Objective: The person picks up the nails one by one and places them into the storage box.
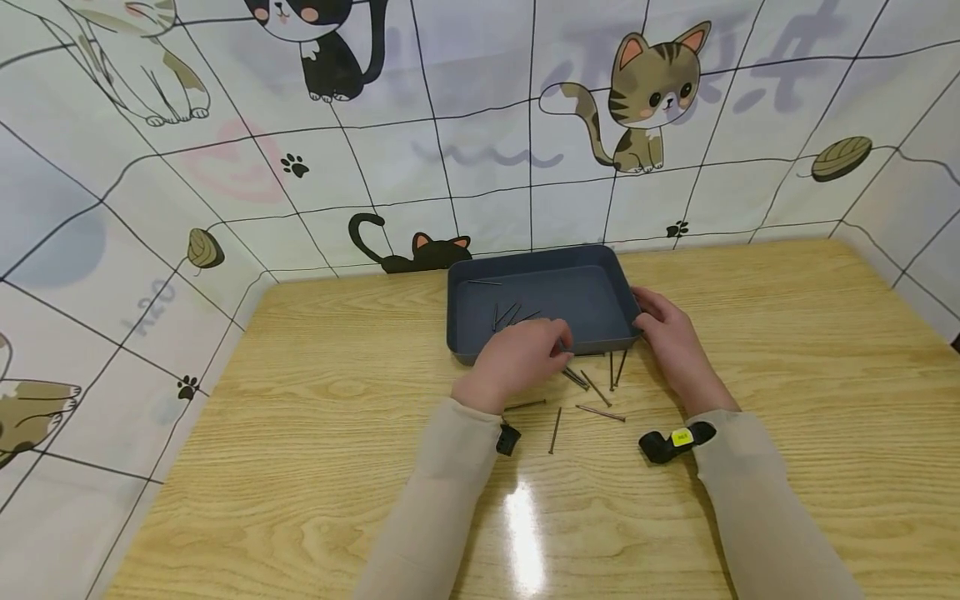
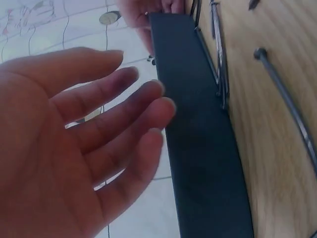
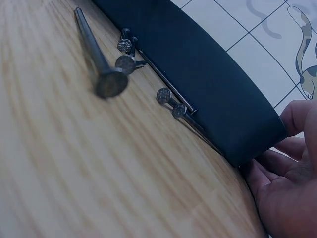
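Note:
A dark blue-grey rectangular tray (image 1: pixel 581 300) stands at the back of the table, with several nails (image 1: pixel 485 282) lying inside. My right hand (image 1: pixel 675 346) grips its right side near the front corner; in the right wrist view the fingers (image 3: pixel 297 119) curl round that corner. Over the tray's near left edge is my left hand (image 1: pixel 521 358), loosely bent. Its palm and fingers hold nothing in the left wrist view. Several more nails lie scattered on the table before the tray, among them a nail (image 1: pixel 555 431) nearest the person and some close against the front wall (image 2: pixel 198 124).
The wooden table (image 1: pixel 300 433) reaches up to a wall covering (image 1: pixel 487 167) printed with cats and grid lines, which also runs along both sides. Black cameras (image 1: pixel 660 447) are strapped at both wrists.

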The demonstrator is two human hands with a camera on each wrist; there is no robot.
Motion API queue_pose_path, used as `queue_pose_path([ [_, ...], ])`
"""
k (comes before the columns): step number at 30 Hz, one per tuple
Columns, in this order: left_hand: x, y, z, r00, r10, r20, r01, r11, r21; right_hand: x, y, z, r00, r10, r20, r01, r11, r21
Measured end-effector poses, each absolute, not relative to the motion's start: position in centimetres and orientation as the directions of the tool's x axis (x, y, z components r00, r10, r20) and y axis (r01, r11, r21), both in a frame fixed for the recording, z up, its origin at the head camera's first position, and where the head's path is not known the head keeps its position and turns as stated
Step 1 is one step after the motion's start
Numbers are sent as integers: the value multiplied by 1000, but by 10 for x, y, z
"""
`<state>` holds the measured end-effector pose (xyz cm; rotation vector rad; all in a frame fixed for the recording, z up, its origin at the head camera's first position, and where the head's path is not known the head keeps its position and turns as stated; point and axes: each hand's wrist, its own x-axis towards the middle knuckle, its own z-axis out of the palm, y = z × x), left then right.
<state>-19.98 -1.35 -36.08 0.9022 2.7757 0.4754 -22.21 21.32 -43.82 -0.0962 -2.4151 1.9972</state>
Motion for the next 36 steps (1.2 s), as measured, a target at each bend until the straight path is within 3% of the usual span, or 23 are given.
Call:
queue_pose_path([
  [8,-191,1,-367,-757,620,-206,552,776,306,-222,213,-438,-998,54,-33,42,185,-982],
  [19,-188,1,-374,-816,544,-194,523,839,152,-223,213,-438,-998,57,-31,42,200,-979],
  [27,-186,3,-375,-819,525,-231,510,851,128,-222,213,-438,-998,54,-24,35,198,-980],
  [36,-185,5,-379,-841,514,-170,511,857,65,-221,213,-437,-998,52,-30,39,187,-982],
])
